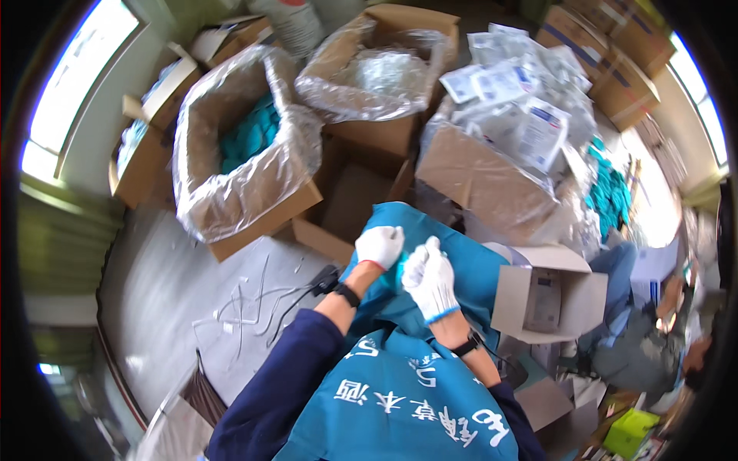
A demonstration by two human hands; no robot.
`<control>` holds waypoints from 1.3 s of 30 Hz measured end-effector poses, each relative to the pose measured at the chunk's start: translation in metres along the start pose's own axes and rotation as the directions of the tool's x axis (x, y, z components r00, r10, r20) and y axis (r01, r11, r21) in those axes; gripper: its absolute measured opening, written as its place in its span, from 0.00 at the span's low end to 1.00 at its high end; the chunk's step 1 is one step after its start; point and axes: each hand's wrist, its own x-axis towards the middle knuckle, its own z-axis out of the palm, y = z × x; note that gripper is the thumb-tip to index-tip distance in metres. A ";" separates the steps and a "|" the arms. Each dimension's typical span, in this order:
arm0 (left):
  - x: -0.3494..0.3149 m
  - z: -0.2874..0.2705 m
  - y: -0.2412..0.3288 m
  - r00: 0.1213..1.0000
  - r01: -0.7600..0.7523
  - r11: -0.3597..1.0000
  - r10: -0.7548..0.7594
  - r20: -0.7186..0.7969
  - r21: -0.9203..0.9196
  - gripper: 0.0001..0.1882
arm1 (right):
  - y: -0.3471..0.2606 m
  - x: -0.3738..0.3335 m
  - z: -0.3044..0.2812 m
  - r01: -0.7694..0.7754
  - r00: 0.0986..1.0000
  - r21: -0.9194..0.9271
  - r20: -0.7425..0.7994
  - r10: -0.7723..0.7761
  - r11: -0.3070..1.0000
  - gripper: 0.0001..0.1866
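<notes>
Both my hands wear white knit gloves and are close together above my lap, over a blue apron. My left hand is closed, its fingers curled in. My right hand is closed too, thumb and fingers pressed together, beside the left. Between them shows a small teal piece, mostly covered by the gloves and blurred, so its exact kind cannot be made out. Both hands appear to grip it.
Ahead stand a plastic-lined carton of teal pieces, another lined carton of clear items, and a carton heaped with packets. A small open box sits right. Loose tubing lies on the floor at left; teal pieces lie far right.
</notes>
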 end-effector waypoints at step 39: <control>0.084 -0.182 -0.069 0.885 -0.199 0.943 0.056 -0.461 -0.267 0.22 | -0.045 -0.063 -0.126 0.245 0.967 -0.202 0.116 -0.225 0.948 0.17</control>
